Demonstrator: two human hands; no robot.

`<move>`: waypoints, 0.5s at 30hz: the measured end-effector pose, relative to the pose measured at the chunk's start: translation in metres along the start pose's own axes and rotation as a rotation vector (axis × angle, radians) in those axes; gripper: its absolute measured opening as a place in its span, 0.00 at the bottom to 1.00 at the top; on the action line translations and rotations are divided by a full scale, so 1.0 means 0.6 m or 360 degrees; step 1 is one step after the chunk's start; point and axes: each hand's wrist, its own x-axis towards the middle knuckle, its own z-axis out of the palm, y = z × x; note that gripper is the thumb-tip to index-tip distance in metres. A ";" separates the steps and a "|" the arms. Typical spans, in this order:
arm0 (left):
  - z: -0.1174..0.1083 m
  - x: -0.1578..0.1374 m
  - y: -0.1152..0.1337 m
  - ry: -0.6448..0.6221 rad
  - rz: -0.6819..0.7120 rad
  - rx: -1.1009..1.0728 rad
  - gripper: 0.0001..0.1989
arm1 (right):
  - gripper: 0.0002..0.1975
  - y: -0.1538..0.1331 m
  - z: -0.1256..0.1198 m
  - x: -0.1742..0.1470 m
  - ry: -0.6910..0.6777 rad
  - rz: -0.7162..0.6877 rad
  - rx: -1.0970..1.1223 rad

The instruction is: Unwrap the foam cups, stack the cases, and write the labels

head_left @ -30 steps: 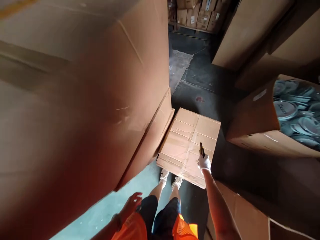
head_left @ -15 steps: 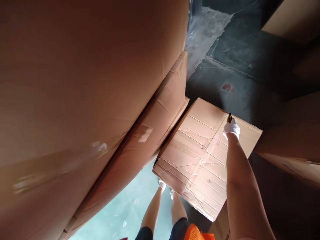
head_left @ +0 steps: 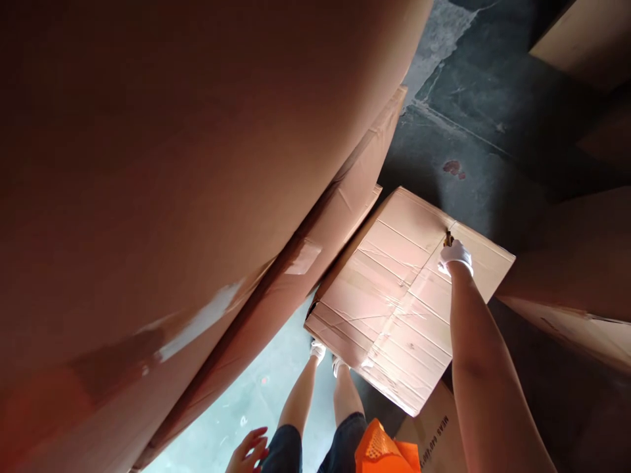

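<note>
Beside bulky cartons (head_left: 221,164), right fingers (head_left: 450,254) grip a cutter (head_left: 448,238) over a box (head_left: 379,295), left fingers (head_left: 255,439) loose.

Looks forward and down from the wearer's head; sits close to a large brown cardboard box (head_left: 197,164) at left; faces a rectangular tan cardboard carton (head_left: 384,282).

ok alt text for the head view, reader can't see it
A white-gloved right hand holds a small dark tool over the far part of a creased cardboard box. The bare left hand hangs beside dark shorts; a nearer carton fills the view's left side.
</note>
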 end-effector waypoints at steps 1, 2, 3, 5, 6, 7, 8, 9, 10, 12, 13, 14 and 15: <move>-0.001 -0.004 0.003 -0.0017 0.0012 -0.0002 0.41 | 0.21 0.007 0.008 -0.012 -0.0026 -0.0008 0.0006; -0.003 -0.008 0.005 -0.0038 0.0019 -0.0002 0.41 | 0.20 0.015 0.016 -0.025 -0.0055 -0.0015 0.0015; -0.006 -0.012 0.007 -0.0058 0.0025 -0.0001 0.42 | 0.19 0.023 0.024 -0.040 -0.0088 -0.0017 0.0024; -0.016 -0.015 0.009 -0.0086 0.0049 0.0009 0.42 | 0.19 0.038 0.041 -0.071 -0.0156 -0.0008 0.0042; -0.022 -0.016 0.010 -0.0095 0.0065 0.0023 0.42 | 0.19 0.045 0.049 -0.088 -0.0189 0.0001 0.0050; -0.028 -0.015 0.012 -0.0103 0.0082 0.0040 0.42 | 0.19 0.050 0.056 -0.104 -0.0219 0.0012 0.0059; -0.035 -0.013 0.013 -0.0103 0.0098 0.0058 0.42 | 0.19 0.055 0.064 -0.121 -0.0248 0.0024 0.0069; -0.041 -0.011 0.014 -0.0103 0.0111 0.0076 0.42 | 0.19 0.059 0.071 -0.137 -0.0275 0.0037 0.0081; -0.048 -0.007 0.015 -0.0104 0.0120 0.0092 0.42 | 0.19 0.063 0.077 -0.154 -0.0300 0.0051 0.0093; -0.063 0.001 0.015 -0.0098 0.0142 0.0118 0.41 | 0.19 0.068 0.088 -0.185 -0.0346 0.0075 0.0113; -0.070 0.005 0.015 -0.0093 0.0152 0.0129 0.41 | 0.20 0.071 0.093 -0.199 -0.0365 0.0084 0.0119; -0.077 0.009 0.014 -0.0090 0.0167 0.0137 0.40 | 0.19 0.073 0.097 -0.213 -0.0384 0.0092 0.0121; -0.085 0.012 0.014 -0.0092 0.0192 0.0138 0.39 | 0.19 0.075 0.101 -0.225 -0.0401 0.0098 0.0119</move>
